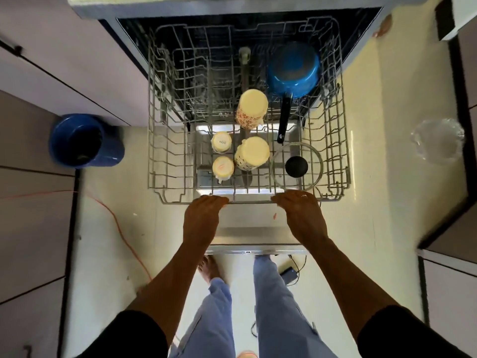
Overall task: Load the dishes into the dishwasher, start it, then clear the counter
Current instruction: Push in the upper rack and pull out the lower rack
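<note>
Both grips are clenched on the rack's front rail (247, 201). The fingers of the left grip (205, 210) are curled over the wire, and so are those of the right grip (299, 210). The grips are held apart, with a bare stretch of rail between them. The rack (165, 140) is drawn out of the dishwasher (232, 6), ahead of both grips and above the open door (258, 233), which is seen under and between the wrists.

A glass lid (313, 157) with a black knob is seen just ahead of the right grip, lying flat near the rail. A blue pan (293, 71) is set farther ahead of the right grip, at the rack's far end. It is tilted, and its black handle (284, 117) is pointed back toward the lid.

One tall cup (251, 153) is placed ahead between the grips, base up and just beside the lid. A second tall cup (251, 109) is seen beyond it, leaning. Two small cups are set ahead of the left grip, base up: a near one (223, 167) and a far one (221, 142).

A blue bucket (85, 140) is seen on the floor well left of the left grip. An orange cable (121, 228) is laid across the floor left of that grip. A clear crumpled item (437, 140) is seen well right of the right grip; what it is cannot be told.
</note>
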